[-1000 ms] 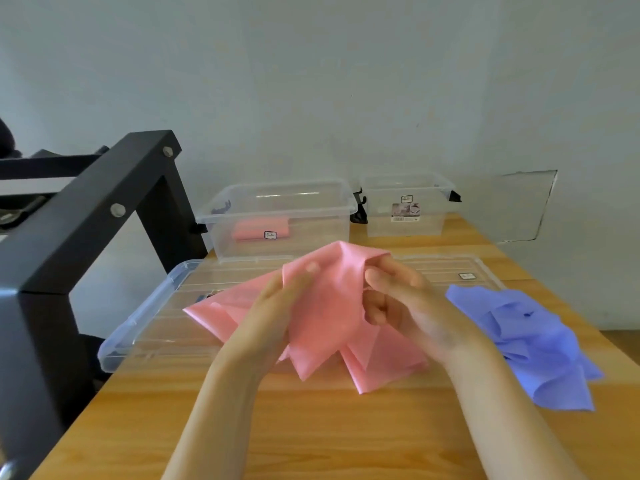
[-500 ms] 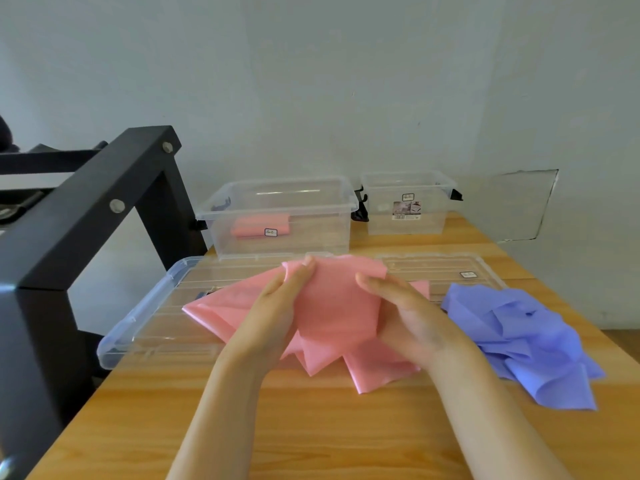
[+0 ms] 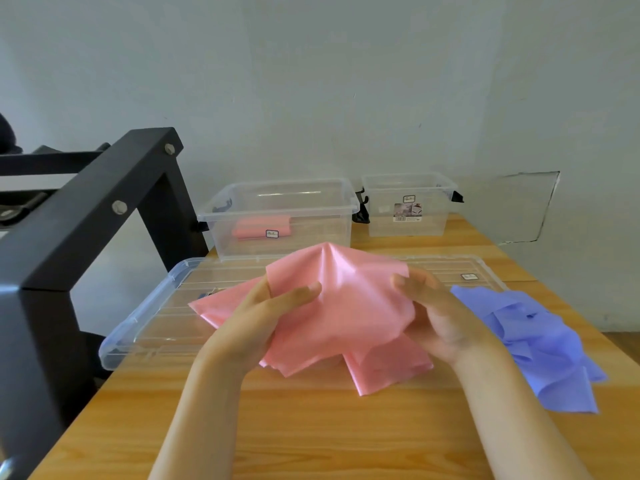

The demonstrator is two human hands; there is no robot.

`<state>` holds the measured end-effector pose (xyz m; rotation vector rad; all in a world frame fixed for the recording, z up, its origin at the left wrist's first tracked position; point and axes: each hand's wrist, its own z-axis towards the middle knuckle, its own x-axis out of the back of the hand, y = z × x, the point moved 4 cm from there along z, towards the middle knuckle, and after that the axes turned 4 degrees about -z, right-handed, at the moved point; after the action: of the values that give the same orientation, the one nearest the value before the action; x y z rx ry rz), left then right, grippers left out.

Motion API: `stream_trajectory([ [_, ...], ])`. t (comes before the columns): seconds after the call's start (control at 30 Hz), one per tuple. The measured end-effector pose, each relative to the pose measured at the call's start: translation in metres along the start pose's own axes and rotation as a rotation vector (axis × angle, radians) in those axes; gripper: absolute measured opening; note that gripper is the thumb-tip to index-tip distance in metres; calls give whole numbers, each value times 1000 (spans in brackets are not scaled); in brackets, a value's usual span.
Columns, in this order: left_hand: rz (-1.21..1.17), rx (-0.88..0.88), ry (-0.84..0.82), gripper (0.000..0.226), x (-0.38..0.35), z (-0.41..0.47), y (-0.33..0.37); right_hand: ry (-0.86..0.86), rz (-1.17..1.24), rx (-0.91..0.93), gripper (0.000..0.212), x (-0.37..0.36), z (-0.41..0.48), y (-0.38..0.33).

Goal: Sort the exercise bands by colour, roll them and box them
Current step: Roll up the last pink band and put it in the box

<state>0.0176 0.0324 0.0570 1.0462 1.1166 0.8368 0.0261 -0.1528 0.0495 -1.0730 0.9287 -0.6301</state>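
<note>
Between the two hands, just above the table (image 3: 311, 431), the pink band (image 3: 343, 306) is held up and is now pulled wider than it was a second ago. It was bunched then, with the right hand folded over its top. Now it is drawn out into a sheet with a raised peak beyond the fingertips, and its loose ends are left hanging onto the wood below the wrists.

The left hand (image 3: 263, 323) is closed on the band's left part, thumb laid across the top and fingers tucked beneath. The right hand (image 3: 441, 318) is clamped on the right edge, thumb on top, with the other fingers largely hidden behind the sheet. The hands are set further apart than before, and the gap is spanned by the band.

From this change it is judged that the band is being opened out and its edges found, so that it can be flattened for rolling; no roll is yet begun.

Just right of the right hand a purple band (image 3: 540, 341) is left crumpled on the table. Under and beyond both hands a clear lid (image 3: 145, 323) is laid flat. Further beyond the left hand a clear box (image 3: 311, 237) is stood, with a rolled pink band (image 3: 258, 227) inside it. Beyond the right hand a smaller clear box (image 3: 381, 223) is placed, and no band can be made out in it.
</note>
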Motion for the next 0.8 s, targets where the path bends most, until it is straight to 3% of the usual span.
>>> stream_trajectory([
  [0.1,15,31,-42,35,0,-3,0,-16,8,-8,58,-2,0,0],
  [0.23,-160,35,-96,28,-8,-2,0,-218,-39,-93,50,-14,-3,9],
  [0.33,-213,53,-72,27,-9,1,-4,-232,-113,-135,51,-13,-6,12],
  [0.47,-221,36,15,58,1,11,-9,-229,-157,-68,41,-7,-7,4],
  [0.6,-318,114,-15,64,1,12,-17,-218,-51,55,33,-11,-4,-4],
  [0.73,-202,127,-70,101,4,10,-19,-101,-144,114,43,-10,-2,-12],
  [0.8,-136,84,-143,110,6,10,-16,4,-240,156,37,-11,-2,-18],
])
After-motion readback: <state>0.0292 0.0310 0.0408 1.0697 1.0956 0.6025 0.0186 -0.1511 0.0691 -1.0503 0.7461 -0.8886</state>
